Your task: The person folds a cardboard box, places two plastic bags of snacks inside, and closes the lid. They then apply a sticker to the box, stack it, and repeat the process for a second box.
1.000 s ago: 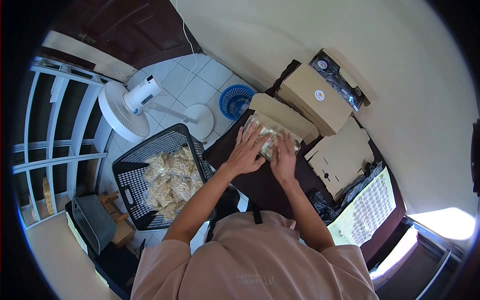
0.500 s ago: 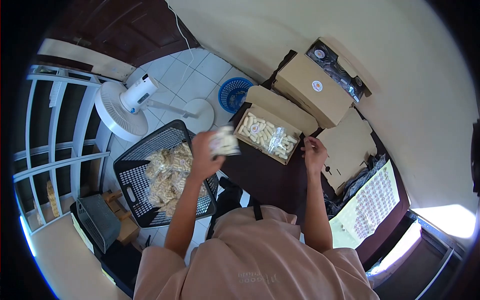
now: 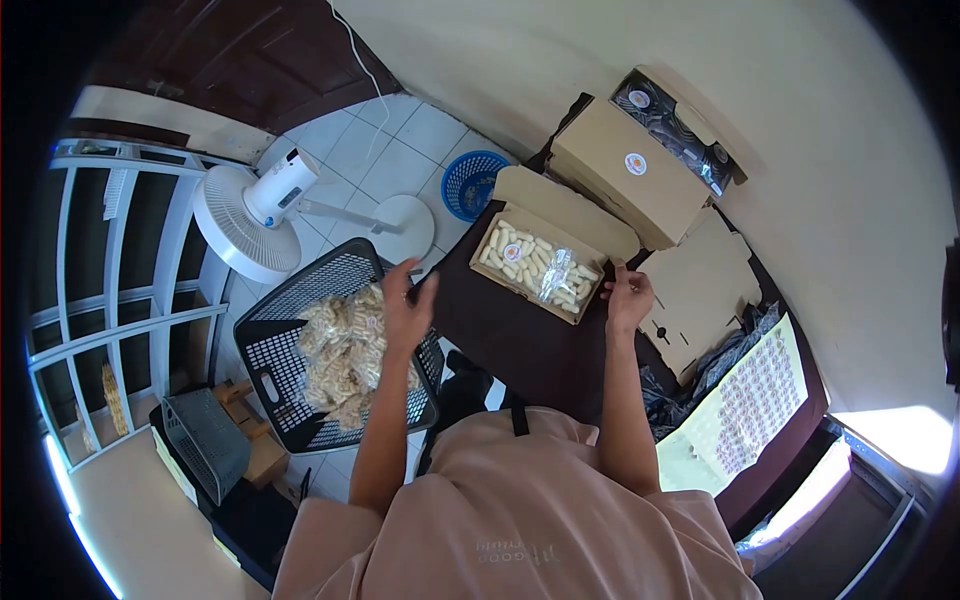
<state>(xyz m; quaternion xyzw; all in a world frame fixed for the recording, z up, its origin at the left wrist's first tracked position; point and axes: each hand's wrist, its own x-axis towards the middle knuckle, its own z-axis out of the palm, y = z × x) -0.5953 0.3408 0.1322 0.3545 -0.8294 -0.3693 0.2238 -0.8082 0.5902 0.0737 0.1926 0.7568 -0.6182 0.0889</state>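
Note:
My left hand [image 3: 408,312] hangs over the right rim of the black plastic crate [image 3: 268,362], fingers apart and holding nothing. Clear bags of pale, finger-shaped snacks [image 3: 345,355] are heaped in the crate. On the dark table lies a cardboard box [image 3: 572,232] with its lid folded back. Two clear packs fill it: one snack pack [image 3: 512,256] has a round sticker, and another snack pack [image 3: 556,282] shows shiny film. My right hand [image 3: 630,297] is at the box's right end, fingers bent and apparently pinching its edge; the fingertips are partly hidden.
Behind the open box stands a larger carton [image 3: 625,165] with a round sticker. Flat cardboard [image 3: 695,290] and a sticker sheet [image 3: 745,410] lie to the right. A white fan [image 3: 250,215] and a blue basket [image 3: 470,185] stand on the tiled floor.
My left hand has let go of a small snack bag and moved slightly left and down, its fingers opening. Where the bag went is not visible. My right hand stays at the box's end.

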